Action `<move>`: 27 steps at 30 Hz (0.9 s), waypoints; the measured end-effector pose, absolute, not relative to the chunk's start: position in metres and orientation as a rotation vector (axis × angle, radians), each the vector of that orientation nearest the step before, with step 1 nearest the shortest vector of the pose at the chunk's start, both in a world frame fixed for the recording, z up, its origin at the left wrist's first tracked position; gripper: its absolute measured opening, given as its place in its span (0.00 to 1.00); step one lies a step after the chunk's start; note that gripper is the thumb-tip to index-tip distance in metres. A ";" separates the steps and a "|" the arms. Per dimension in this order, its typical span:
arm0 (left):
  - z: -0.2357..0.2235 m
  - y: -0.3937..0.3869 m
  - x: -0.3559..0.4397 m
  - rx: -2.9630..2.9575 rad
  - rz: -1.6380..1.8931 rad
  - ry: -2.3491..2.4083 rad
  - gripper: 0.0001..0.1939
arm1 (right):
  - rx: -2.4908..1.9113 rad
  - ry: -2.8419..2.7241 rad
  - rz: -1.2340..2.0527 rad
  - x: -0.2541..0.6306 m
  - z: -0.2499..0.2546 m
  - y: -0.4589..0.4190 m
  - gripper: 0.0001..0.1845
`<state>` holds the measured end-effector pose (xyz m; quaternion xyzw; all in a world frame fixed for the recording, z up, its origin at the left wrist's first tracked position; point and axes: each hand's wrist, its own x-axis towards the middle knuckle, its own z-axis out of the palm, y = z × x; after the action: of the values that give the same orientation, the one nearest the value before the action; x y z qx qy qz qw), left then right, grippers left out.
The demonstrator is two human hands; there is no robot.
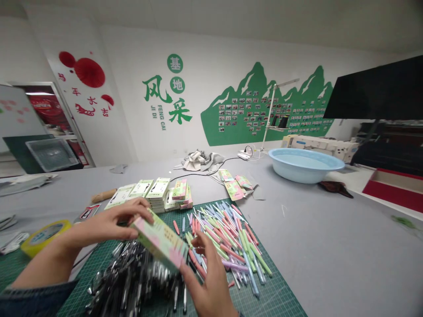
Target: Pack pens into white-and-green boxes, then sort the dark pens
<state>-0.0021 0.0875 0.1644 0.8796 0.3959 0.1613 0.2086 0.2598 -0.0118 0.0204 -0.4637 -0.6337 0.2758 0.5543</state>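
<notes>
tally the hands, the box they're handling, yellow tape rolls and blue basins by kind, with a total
left hand and right hand: 2
handled box: 1
yellow tape roll: 1
blue basin: 1
total: 5

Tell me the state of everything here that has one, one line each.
Pastel box: tilted, gripped by left hand, right hand at its other end
Coloured pens: loose, heaped
Black pens: loose, heaped
White-and-green packs: stacked
Tape roll: lying flat
Blue tub: upright
Screen: dark
Cloths: crumpled
Cutting mat: spread flat
</notes>
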 end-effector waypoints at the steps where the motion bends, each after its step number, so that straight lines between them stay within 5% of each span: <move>1: 0.166 0.101 -0.008 2.332 0.554 1.207 0.16 | -1.114 -1.440 0.622 0.260 0.021 -0.011 0.30; 5: 0.150 0.154 0.002 1.982 1.095 1.641 0.25 | -1.139 -1.347 0.569 0.259 0.020 -0.009 0.24; 9: 0.116 0.185 0.054 2.016 1.441 2.071 0.20 | -1.126 -1.411 0.512 0.256 0.014 -0.007 0.25; 18: 0.076 0.208 0.128 2.140 0.763 2.584 0.25 | -1.138 -1.434 0.507 0.259 0.007 -0.001 0.29; 27: 0.073 0.214 0.141 2.244 0.652 2.565 0.36 | -1.052 -1.321 0.655 0.255 0.004 -0.001 0.33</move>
<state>0.1413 0.2139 0.0735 0.6380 0.7293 0.1853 -0.1633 0.2549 -0.0005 0.0044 -0.4570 -0.5739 0.2846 0.6171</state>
